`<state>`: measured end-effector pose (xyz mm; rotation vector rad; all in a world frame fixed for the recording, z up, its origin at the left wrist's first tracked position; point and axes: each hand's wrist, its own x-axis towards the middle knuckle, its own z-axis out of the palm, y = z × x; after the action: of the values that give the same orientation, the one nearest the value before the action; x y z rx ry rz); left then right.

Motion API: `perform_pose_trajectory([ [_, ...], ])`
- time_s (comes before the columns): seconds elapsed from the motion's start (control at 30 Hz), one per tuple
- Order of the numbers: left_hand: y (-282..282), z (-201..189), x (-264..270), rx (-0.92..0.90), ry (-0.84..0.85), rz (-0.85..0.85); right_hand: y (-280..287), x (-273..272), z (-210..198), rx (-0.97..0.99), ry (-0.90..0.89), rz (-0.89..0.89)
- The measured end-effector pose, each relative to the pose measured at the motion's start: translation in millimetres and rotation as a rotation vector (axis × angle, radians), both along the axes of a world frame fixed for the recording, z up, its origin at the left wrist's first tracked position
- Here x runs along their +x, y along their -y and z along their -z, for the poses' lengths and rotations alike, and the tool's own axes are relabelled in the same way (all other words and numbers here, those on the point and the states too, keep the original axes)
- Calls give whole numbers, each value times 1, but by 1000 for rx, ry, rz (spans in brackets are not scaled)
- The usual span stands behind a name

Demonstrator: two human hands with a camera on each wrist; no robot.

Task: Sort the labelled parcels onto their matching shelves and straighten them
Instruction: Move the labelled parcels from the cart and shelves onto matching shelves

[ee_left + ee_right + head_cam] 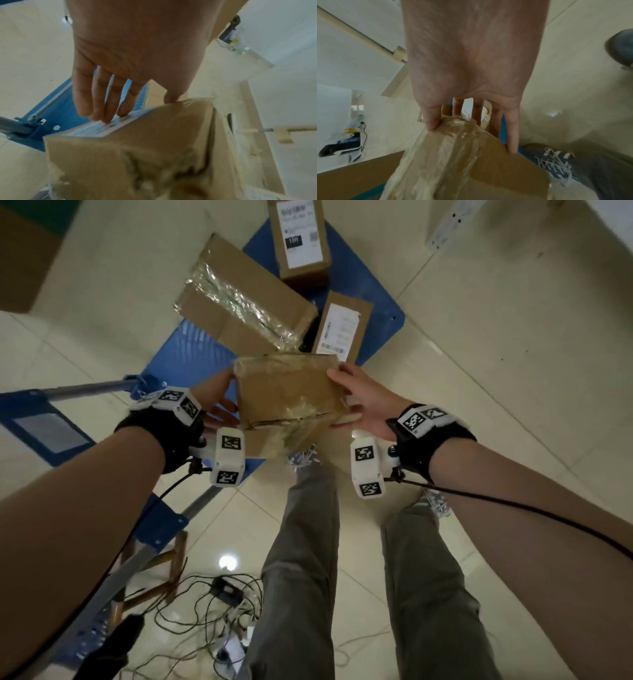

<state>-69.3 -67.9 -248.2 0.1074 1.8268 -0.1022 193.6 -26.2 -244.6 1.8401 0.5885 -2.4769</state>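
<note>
Parcel (289,392) hangs crosswise over the near edge of the cart (191,344), and we grip its ends with left hand (216,400) and right hand (363,400), both equally close.

Far box (298,237), 12 o'clock: black label patch reads roughly "18H", rest blurred. Near box (344,330), 1 o'clock: barcode, print illegible. Held parcel (154,142): label illegible.
</note>
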Motion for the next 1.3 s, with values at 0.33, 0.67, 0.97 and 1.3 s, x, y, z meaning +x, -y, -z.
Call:
perform_pose_trajectory([
  [0.33, -33, -27, 156, 391, 186, 362, 29, 144, -19, -66, 243, 457],
  [0.67, -41, -25, 283, 406, 131, 673, 63, 261, -20, -75, 147, 771],
  [0.97, -64, -45, 351, 202, 271, 402, 95, 304, -38, -128, -102, 785],
  [1.3, -57, -56, 406, 383, 95, 831, 131, 323, -8, -17, 133, 707],
])
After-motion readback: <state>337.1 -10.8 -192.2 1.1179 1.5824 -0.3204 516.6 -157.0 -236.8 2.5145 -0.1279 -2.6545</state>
